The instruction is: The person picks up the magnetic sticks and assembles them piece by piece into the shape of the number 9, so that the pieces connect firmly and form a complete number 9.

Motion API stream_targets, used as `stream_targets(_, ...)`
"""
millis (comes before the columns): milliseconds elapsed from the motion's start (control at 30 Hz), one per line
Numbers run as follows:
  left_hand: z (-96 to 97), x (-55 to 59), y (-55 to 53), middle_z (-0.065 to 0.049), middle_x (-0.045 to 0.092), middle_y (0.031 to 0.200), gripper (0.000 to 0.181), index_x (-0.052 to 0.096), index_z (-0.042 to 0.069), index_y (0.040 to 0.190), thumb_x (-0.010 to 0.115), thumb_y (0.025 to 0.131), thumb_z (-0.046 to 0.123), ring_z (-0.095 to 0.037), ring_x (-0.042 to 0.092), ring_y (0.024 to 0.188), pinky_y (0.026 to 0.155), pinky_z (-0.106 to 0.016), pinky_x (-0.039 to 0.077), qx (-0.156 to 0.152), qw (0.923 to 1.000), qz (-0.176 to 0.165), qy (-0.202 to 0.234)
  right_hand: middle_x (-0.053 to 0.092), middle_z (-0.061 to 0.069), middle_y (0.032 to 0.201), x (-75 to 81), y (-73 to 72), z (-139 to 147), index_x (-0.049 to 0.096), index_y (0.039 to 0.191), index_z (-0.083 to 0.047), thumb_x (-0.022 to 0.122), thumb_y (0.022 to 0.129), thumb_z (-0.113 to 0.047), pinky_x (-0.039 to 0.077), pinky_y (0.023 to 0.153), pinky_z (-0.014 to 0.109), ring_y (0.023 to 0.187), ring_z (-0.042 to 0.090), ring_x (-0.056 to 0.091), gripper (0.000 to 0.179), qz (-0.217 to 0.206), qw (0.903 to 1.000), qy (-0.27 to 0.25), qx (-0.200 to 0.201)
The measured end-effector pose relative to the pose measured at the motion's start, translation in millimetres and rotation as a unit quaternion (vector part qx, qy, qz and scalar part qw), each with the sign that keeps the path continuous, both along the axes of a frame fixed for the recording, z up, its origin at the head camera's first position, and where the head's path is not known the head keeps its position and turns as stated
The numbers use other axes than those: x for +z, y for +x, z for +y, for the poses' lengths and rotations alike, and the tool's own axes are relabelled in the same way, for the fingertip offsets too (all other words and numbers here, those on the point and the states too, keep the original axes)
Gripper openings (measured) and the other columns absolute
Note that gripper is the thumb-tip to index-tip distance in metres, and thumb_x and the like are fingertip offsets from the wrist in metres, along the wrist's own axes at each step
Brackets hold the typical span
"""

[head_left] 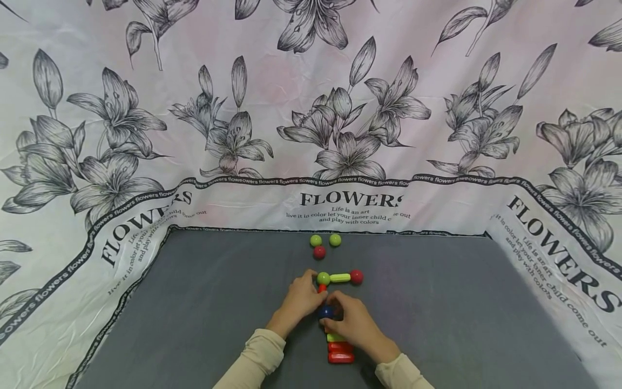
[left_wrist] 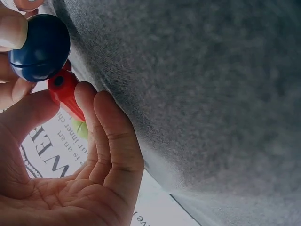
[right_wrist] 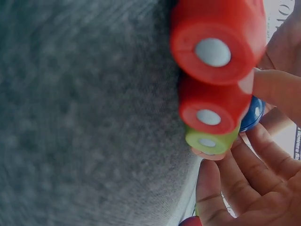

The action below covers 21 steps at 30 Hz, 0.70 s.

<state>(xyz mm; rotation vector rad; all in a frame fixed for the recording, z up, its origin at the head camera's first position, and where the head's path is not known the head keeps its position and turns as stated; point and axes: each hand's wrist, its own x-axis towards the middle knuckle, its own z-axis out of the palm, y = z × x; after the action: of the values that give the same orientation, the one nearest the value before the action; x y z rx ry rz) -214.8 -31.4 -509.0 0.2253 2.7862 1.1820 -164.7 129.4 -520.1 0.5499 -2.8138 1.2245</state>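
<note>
the floral cloth (head_left: 238, 205) reads "flowers" and, beneath, "life is an art".

Dark grey, fabric-textured bench (head_left: 452, 313) — white-and-pink sheet (head_left: 347, 154) with black line-drawn lilies runs along its far edge and both sides. Black band of tiny repeated "flowers" text (head_left: 286, 181) crosses the sheet; below it, large black "FLOWERS" lettering (head_left: 350, 200) at centre, left and right — smaller lines (head_left: 338, 215) underneath.

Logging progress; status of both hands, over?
Left hand pinching red rod. Right hand holding blue ball beside its end, contact unclear. Row of rods close by.
</note>
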Motion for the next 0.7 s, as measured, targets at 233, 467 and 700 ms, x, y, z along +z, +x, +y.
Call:
stream_targets(233,0.2,-0.4,0.9,-0.001,0.065,0.071,0.056,0.054,-0.003,0.134,0.075,0.087,0.017,-0.011,0.054,0.056,0.052,-0.026,0.041,-0.001,1.0,-0.007,0.004,0.072,0.0,0.096,3.4,1.8,-0.6,0.065,0.105,-0.015,0.085,0.08,-0.026,0.05,0.07,0.024,0.081,0.011,0.065,0.033,-0.017,0.9998,0.005,-0.001)
stream_targets(467,1.7,-0.1,1.0,-0.002,0.065,0.072,0.057,0.053,-0.003,0.135,0.075,0.087,0.018,-0.011,0.054,0.057,0.053,-0.026,0.042,-0.001,1.0,-0.006,-0.001,0.071,0.002,0.097,4.9,1.3,-1.9,0.061,0.107,-0.012,0.085,0.08,-0.024,0.049,0.068,0.023,0.08,0.012,0.063,0.038,-0.029,0.9996,0.001,-0.006)
stream_targets(700,2.5,0.3,1.7,-0.004,0.067,0.072,0.057,0.053,-0.004,0.135,0.075,0.086,0.016,-0.012,0.055,0.058,0.054,-0.027,0.043,-0.004,1.0,0.0,-0.003,0.069,0.003,0.099,6.5,1.5,-2.7,0.058,0.109,-0.011,0.084,0.081,-0.023,0.05,0.069,0.021,0.08,0.012,0.063,0.04,-0.033,0.9994,-0.005,-0.01)
